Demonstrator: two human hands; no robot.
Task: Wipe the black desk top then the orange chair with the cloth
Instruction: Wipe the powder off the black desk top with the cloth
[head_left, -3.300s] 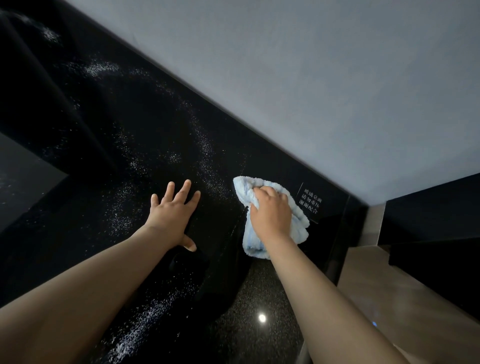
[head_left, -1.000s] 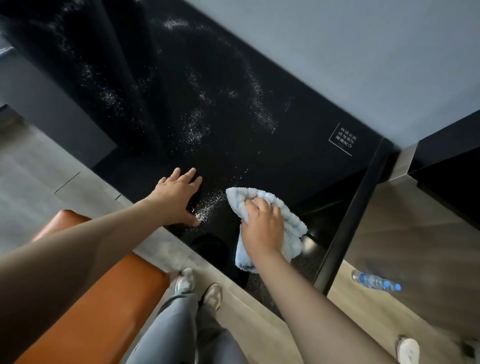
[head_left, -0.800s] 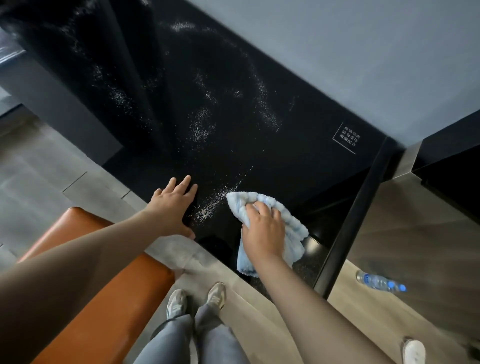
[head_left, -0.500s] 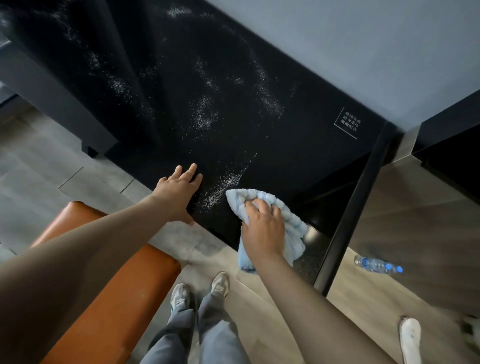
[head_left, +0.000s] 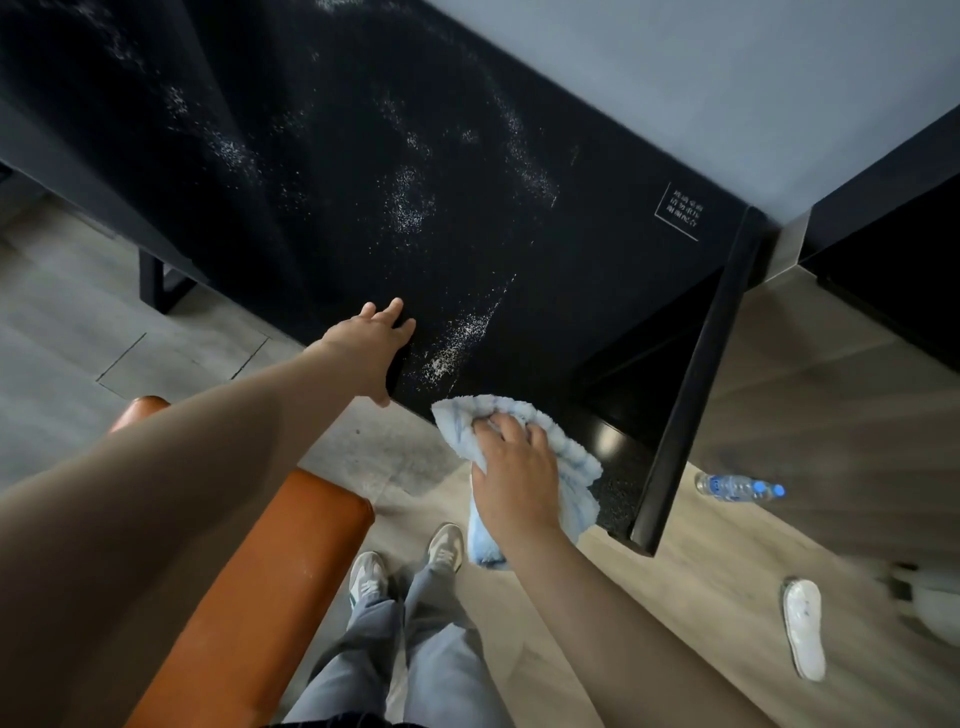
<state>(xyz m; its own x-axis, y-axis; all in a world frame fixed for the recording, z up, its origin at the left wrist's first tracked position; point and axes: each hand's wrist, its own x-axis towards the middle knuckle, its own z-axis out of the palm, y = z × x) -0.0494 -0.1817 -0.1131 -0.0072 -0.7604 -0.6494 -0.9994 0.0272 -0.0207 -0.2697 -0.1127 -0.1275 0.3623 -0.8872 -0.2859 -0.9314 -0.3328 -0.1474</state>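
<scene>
- Your right hand (head_left: 514, 478) has drawn back toward you. Half a second ago it had the cloth (head_left: 569, 457) flat on the black worktop (head_left: 571, 291), inside the near edge. Now the cloth's far corner is at that edge and the rest hangs over the floor (head_left: 675, 597).
- Fingers are curled into the light blue terry cloth, bunching it under the palm. The grip is firm, and the loose end trails below the wrist.
- Your left hand (head_left: 371, 343) has kept its place at the near edge. It lies flat with fingers straight and spread, holds nothing and looks like a brace.
- A powder streak (head_left: 462, 338) lies just beyond the right hand and just right of the left hand. This pull-back passed beside it and did not clear it.
- More powder patches (head_left: 410, 202) lie well beyond both hands, toward the wall.
- Judgement: this stroke has run off the edge and the worktop is far from clean. Take the cloth forward again, to the streak first, then the far patches.
- The orange chair (head_left: 270, 571) sits below your left forearm. Its turn has not come.
</scene>
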